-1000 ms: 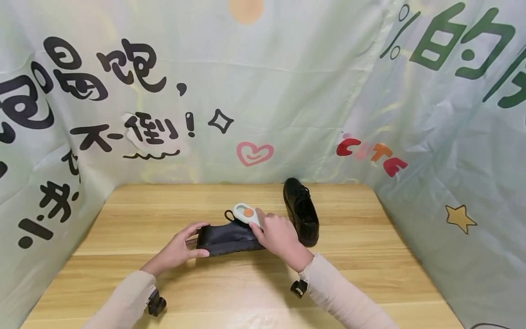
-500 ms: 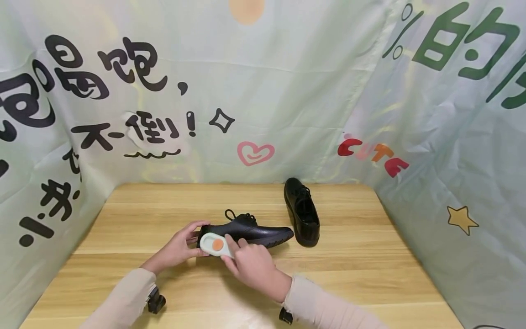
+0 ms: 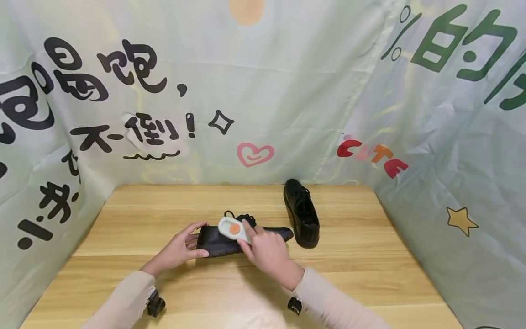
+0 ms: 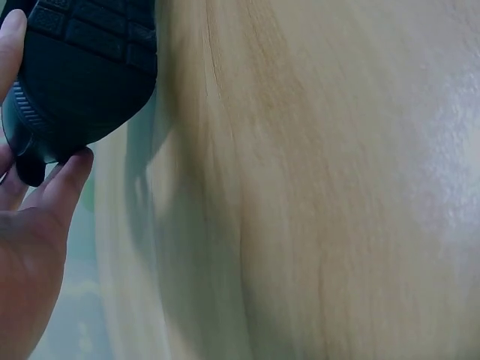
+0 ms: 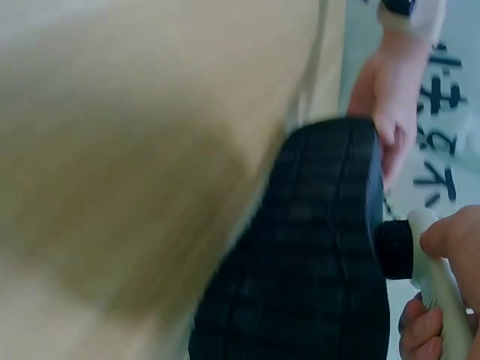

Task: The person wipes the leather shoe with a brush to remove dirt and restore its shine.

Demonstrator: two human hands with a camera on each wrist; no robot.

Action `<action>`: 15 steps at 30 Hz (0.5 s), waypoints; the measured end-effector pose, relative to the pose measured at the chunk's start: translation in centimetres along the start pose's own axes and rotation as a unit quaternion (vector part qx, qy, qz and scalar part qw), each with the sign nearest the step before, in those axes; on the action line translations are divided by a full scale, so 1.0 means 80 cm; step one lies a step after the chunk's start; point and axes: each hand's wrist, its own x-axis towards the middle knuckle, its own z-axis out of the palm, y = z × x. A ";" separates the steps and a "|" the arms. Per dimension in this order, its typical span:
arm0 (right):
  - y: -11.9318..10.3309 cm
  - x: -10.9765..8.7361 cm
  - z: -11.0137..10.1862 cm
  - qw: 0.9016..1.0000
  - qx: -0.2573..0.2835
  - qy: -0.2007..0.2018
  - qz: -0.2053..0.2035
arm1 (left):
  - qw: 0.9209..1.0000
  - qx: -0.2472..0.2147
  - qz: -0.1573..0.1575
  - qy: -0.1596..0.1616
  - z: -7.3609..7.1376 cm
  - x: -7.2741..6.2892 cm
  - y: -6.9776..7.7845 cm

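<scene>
A black lace-up shoe (image 3: 209,240) is held with its toe pointing right. My left hand (image 3: 178,246) grips it at the heel, thumb on the near side and fingers behind. In the left wrist view the heel and treaded sole of the shoe (image 4: 90,82) show above the table. My right hand (image 3: 271,258) holds a pale green shoe brush (image 3: 225,226) with an orange button, over the shoe's near side. From the right wrist, the brush's black head (image 5: 395,249) appears against the shoe's side, by the sole (image 5: 300,247); the bristles are too blurred to make out.
The matching black shoe (image 3: 302,212) stands at the back right, near the held shoe's toe. Below lies a wooden table (image 3: 353,283). Pale printed cloth (image 3: 287,114) hangs behind and along both sides.
The brush went from the laces area left and down to the heel, then came back right and up to the shoe's middle. My left hand and the shoe stay nearly in place.
</scene>
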 end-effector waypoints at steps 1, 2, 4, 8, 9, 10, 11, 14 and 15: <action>0.007 0.002 -0.001 1.000 0.000 0.001 0.010 | 1.000 0.001 -0.002 0.000 0.000 -0.001 0.000; 0.013 0.004 -0.001 1.000 0.000 0.003 0.021 | 1.000 -0.001 -0.004 -0.002 -0.001 -0.001 0.000; 0.026 0.005 -0.001 0.999 -0.003 0.006 0.046 | 1.000 -0.009 -0.002 -0.007 -0.001 -0.002 -0.001; 0.043 0.002 0.002 0.997 -0.002 0.010 0.074 | 0.999 -0.043 -0.002 -0.031 -0.003 -0.005 -0.002; 0.045 0.001 0.003 0.997 0.001 0.010 0.075 | 0.998 -0.050 -0.004 -0.037 -0.004 -0.006 -0.002; 0.047 -0.001 0.003 0.997 0.004 0.009 0.075 | 0.998 -0.053 -0.006 -0.043 -0.005 -0.006 -0.003; 0.047 -0.002 0.004 0.997 0.009 0.008 0.074 | 0.997 -0.059 -0.011 -0.047 -0.006 -0.007 -0.003; 0.046 -0.002 0.004 0.997 0.014 0.011 0.074 | 0.997 -0.052 -0.014 -0.047 -0.008 -0.006 -0.002; 0.045 -0.002 0.004 0.997 0.013 0.013 0.074 | 0.998 -0.044 -0.010 -0.045 -0.008 -0.005 -0.002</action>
